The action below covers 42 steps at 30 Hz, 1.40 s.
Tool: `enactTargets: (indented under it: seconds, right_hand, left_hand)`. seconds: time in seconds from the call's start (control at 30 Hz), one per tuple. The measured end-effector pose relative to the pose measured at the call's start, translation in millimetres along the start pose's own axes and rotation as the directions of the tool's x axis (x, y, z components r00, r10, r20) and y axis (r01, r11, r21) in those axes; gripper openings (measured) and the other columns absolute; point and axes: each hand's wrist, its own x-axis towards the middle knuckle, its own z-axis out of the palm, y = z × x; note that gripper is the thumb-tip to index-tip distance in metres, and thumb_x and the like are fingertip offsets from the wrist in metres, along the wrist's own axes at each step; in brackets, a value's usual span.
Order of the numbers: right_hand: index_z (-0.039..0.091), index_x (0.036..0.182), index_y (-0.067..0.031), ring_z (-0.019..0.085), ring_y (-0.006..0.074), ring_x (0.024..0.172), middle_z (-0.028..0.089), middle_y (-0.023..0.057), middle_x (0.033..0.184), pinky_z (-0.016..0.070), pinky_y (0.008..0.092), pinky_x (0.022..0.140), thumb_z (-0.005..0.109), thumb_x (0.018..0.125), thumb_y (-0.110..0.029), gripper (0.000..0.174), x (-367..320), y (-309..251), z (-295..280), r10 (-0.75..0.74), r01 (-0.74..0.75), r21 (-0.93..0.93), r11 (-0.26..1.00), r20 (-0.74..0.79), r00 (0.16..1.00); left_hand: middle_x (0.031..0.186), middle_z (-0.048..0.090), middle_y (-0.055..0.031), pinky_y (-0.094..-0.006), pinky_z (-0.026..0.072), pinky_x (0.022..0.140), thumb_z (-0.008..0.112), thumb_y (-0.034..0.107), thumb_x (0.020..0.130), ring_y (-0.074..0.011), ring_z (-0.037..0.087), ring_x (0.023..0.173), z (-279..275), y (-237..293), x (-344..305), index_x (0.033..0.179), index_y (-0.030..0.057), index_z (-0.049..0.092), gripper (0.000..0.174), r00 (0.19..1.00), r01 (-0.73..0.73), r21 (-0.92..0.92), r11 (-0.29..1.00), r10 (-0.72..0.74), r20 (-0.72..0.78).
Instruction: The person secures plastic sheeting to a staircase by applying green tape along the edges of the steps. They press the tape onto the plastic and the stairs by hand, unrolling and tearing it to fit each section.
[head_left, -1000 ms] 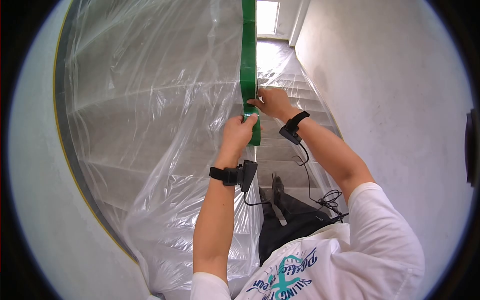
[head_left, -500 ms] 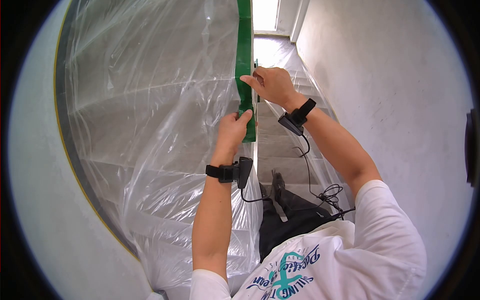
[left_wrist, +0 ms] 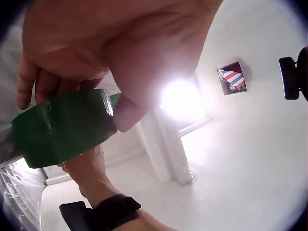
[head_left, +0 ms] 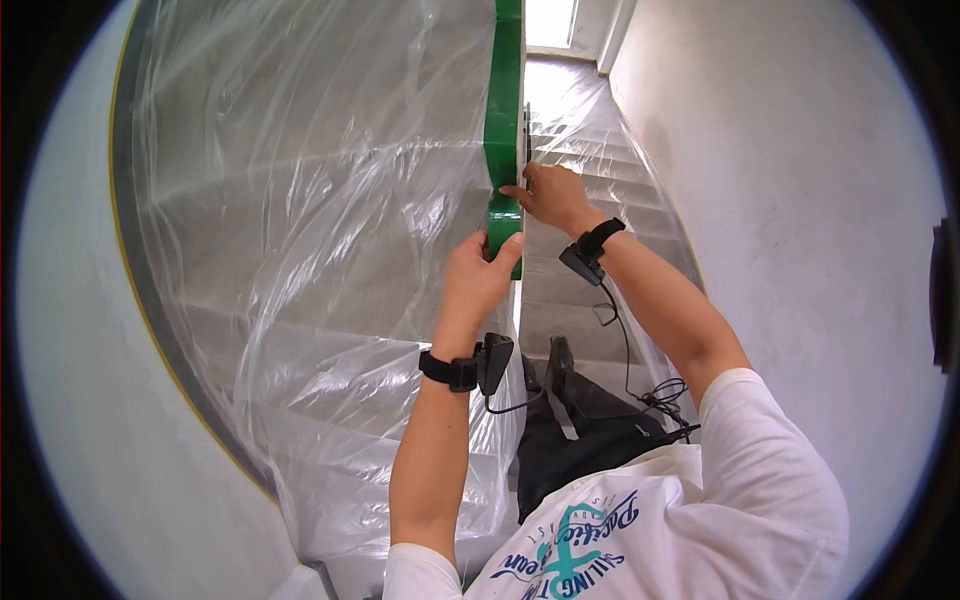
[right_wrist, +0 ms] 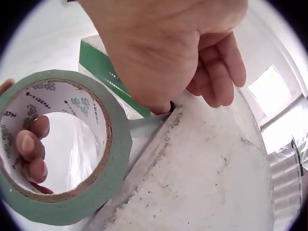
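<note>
In the head view my left hand (head_left: 478,275) grips a roll of green tape at the lower end of a green tape strip (head_left: 507,100). The right wrist view shows this tape roll (right_wrist: 118,159) side on, with left fingertips inside its white printed core. Just ahead of the roll, my right hand (head_left: 555,197) presses its thumb on the tape at the wall's edge. Its other fingers (right_wrist: 219,79) bend loosely over the rough white wall edge (right_wrist: 202,163). Clear plastic sheeting (head_left: 330,200) hangs left of the strip.
Stairs (head_left: 570,270) run on the right under more plastic, beside a pale wall (head_left: 780,200). A yellow-edged dark band (head_left: 150,310) curves along the left. Cables (head_left: 665,398) hang by the person's waist.
My right hand moved up along the strip, then came back down close to the roll, its thumb again on the tape. The left hand keeps its grip on the roll.
</note>
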Motion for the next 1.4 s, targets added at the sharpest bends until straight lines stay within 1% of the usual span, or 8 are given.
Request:
enactTargets:
  seconds: [0.4,0.8,0.9,1.03,1.1,1.17,1.33,1.4]
  right_hand:
    - [0.068,0.093,0.0016,0.069,0.0363,0.075,0.069,0.017,0.074,0.0532,0.044,0.069,0.072,0.084,-0.046,0.049,-2,-7,-2,0.067,-0.067,0.182,0.981,0.007,0.998]
    - [0.07,0.086,0.0057,0.067,0.0386,0.072,0.069,0.0227,0.077,0.051,0.046,0.067,0.067,0.086,-0.054,0.06,-5,13,9,0.006,-0.007,0.127,0.992,0.005,1.0]
    - [0.07,0.089,0.0044,0.066,0.0184,0.072,0.07,0.0122,0.078,0.0498,0.0332,0.066,0.065,0.09,-0.054,0.058,-50,-6,-19,0.319,-0.319,0.65,0.69,0.122,0.94]
    - [0.07,0.087,0.0032,0.063,0.0124,0.078,0.07,0.0081,0.082,0.0487,0.028,0.07,0.069,0.09,-0.049,0.052,-101,-55,-15,0.123,-0.152,0.839,0.522,0.103,0.987]
    - [0.07,0.086,0.0024,0.058,0.0085,0.076,0.065,0.0024,0.079,0.0441,0.0253,0.067,0.072,0.089,-0.044,0.047,-102,-62,-13,0.098,-0.166,0.867,0.47,0.135,0.986]
    - [0.069,0.086,0.0021,0.053,0.0075,0.073,0.061,0.0005,0.077,0.0409,0.0249,0.064,0.071,0.089,-0.045,0.047,-97,-54,-14,0.062,-0.161,0.834,0.528,0.152,0.986]
    - [0.068,0.086,0.0011,0.043,0.0068,0.069,0.051,-0.0032,0.073,0.0329,0.0248,0.058,0.067,0.091,-0.049,0.05,-91,-47,-16,0.119,-0.318,0.771,0.551,0.305,0.945]
    - [0.068,0.083,0.0003,0.043,0.0068,0.068,0.051,-0.003,0.071,0.0339,0.0253,0.058,0.065,0.091,-0.052,0.053,-91,-51,-16,0.105,-0.293,0.827,0.479,0.277,0.955]
  left_hand:
    - [0.084,0.069,-0.0136,-0.0352,0.0494,0.069,0.074,0.036,0.085,-0.0233,0.064,0.075,0,-6,-23,0.099,-0.0022,0.065,0.042,0.989,-0.141,0.115,0.983,0.145,-0.025]
    - [0.079,0.066,-0.0028,-0.0274,0.047,0.068,0.067,0.03,0.094,-0.0085,0.057,0.074,-19,-20,-1,0.1,-0.0047,0.068,0.036,0.985,-0.093,-0.191,0.977,0.118,0.125]
    - [0.099,0.071,-0.0018,-0.0243,0.0466,0.082,0.064,0.029,0.098,-0.0079,0.059,0.088,-27,-14,-1,0.118,-0.0035,0.066,0.038,0.973,-0.016,-0.099,0.995,0.038,0.227]
    - [0.096,0.071,-0.0044,-0.0243,0.0468,0.081,0.066,0.03,0.096,-0.0093,0.061,0.087,-30,-13,-21,0.111,-0.0034,0.068,0.036,0.982,-0.089,-0.105,0.99,0.105,0.158]
    - [0.084,0.071,-0.0081,-0.0269,0.0492,0.076,0.07,0.03,0.092,-0.0122,0.063,0.079,-38,-17,-62,0.096,-0.0023,0.07,0.033,0.967,-0.114,0.212,0.971,0.157,-0.2]
    - [0.063,0.064,-0.0122,-0.0374,0.0488,0.06,0.074,0.035,0.086,-0.0205,0.063,0.06,-28,-47,-112,0.076,0.0006,0.068,0.036,0.977,0.2,0.366,0.909,-0.159,-0.14]
    - [0.087,0.06,-0.0138,-0.0462,0.0478,0.068,0.083,0.041,0.072,-0.0355,0.061,0.079,19,-93,-146,0.084,0.0048,0.061,0.044,0.808,-0.024,0.734,0.679,0.445,-0.386]
    - [0.085,0.061,-0.0143,-0.046,0.0481,0.066,0.082,0.039,0.073,-0.0367,0.062,0.077,25,-115,-148,0.084,0.0049,0.061,0.042,0.828,-0.007,0.759,0.651,0.429,-0.361]
